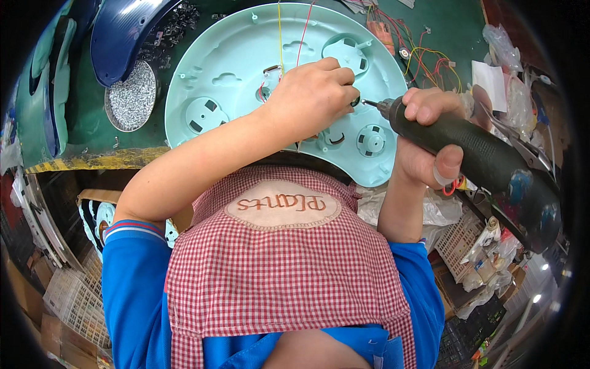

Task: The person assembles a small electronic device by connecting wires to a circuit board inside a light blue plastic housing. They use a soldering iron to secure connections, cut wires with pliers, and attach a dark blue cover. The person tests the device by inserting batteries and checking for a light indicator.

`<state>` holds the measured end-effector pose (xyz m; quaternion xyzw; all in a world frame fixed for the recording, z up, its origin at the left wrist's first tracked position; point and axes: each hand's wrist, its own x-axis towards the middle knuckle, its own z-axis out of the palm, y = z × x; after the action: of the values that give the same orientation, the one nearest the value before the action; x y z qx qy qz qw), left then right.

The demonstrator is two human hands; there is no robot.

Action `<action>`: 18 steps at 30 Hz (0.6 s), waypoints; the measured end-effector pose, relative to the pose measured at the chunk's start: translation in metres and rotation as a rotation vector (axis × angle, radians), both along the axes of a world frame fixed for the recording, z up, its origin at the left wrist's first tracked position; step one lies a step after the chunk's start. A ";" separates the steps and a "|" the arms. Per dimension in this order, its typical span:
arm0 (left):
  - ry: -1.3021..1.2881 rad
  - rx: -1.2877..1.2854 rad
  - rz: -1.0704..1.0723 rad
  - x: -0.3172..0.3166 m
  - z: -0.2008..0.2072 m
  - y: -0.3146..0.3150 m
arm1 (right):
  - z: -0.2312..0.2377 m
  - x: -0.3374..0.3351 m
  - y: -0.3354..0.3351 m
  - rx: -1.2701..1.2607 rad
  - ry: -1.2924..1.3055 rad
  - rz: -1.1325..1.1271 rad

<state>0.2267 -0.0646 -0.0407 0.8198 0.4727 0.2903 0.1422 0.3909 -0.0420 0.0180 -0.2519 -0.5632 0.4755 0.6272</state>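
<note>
A pale turquoise plastic shell (212,58) with round recesses and posts lies on the green bench. Above its middle, my left hand (310,92) has its fingers closed in a pinch. A small dark piece shows at those fingertips, too covered to name. My right hand (416,158) grips a black electric screwdriver (470,150), held slanting with its bit pointing left. The bit's tip (365,101) is right beside my left fingertips; whether it touches the dark piece I cannot tell. A yellow wire (281,37) and a red wire (303,34) run up from the shell near my left hand.
Left of the shell stands a round bowl (108,114) of small silver screws. Dark blue curved panels (117,46) and turquoise parts (58,86) lie farther left. Loose wires (424,58) and plastic bags (504,49) are at the right. Crates (461,240) stand below bench level.
</note>
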 end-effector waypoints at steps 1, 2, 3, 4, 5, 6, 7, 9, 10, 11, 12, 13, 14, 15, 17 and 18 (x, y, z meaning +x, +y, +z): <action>-0.006 0.001 0.006 0.000 0.000 0.000 | -0.002 -0.001 0.001 -0.006 0.004 0.006; -0.013 0.002 0.013 -0.001 0.000 -0.001 | -0.006 -0.002 0.002 -0.012 0.009 0.012; -0.019 0.004 0.019 -0.001 0.000 -0.001 | -0.011 -0.003 0.002 -0.018 0.013 0.018; 0.006 -0.014 0.013 -0.001 0.001 -0.001 | -0.017 -0.002 0.002 -0.057 -0.013 0.038; 0.031 -0.032 0.008 -0.002 0.002 -0.001 | -0.026 -0.001 0.002 -0.096 -0.039 0.058; 0.056 -0.049 0.002 -0.002 0.002 0.000 | -0.033 0.000 0.002 -0.136 -0.065 0.078; 0.043 -0.039 0.012 -0.003 0.001 -0.001 | -0.035 0.004 0.004 -0.130 -0.025 0.115; 0.019 -0.019 0.029 -0.004 -0.001 -0.002 | -0.032 0.011 0.009 -0.132 0.046 0.129; 0.030 -0.016 0.031 -0.005 -0.001 -0.002 | -0.025 0.011 0.010 -0.106 0.047 0.091; 0.042 -0.012 0.031 -0.004 0.000 -0.002 | -0.017 0.011 0.009 -0.081 0.048 0.053; 0.053 -0.009 0.031 -0.004 0.000 -0.002 | -0.011 0.010 0.012 -0.037 0.063 0.052; 0.060 -0.010 0.027 -0.004 0.001 -0.002 | -0.005 0.011 0.010 -0.041 0.084 0.058; 0.067 -0.011 0.023 -0.005 0.003 -0.002 | 0.000 0.011 0.008 -0.046 0.106 0.065; 0.074 -0.011 0.019 -0.006 0.004 -0.002 | 0.002 0.013 0.005 -0.060 0.070 0.069; 0.112 0.010 0.013 -0.008 0.005 -0.002 | -0.001 0.015 0.000 -0.093 0.009 0.085; 0.131 0.021 0.010 -0.008 0.005 -0.002 | -0.004 0.016 0.000 -0.092 -0.009 0.070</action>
<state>0.2186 -0.0667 -0.0354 0.8360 0.4821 0.2417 0.1011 0.4068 -0.0425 0.0137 -0.2629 -0.5518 0.5213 0.5955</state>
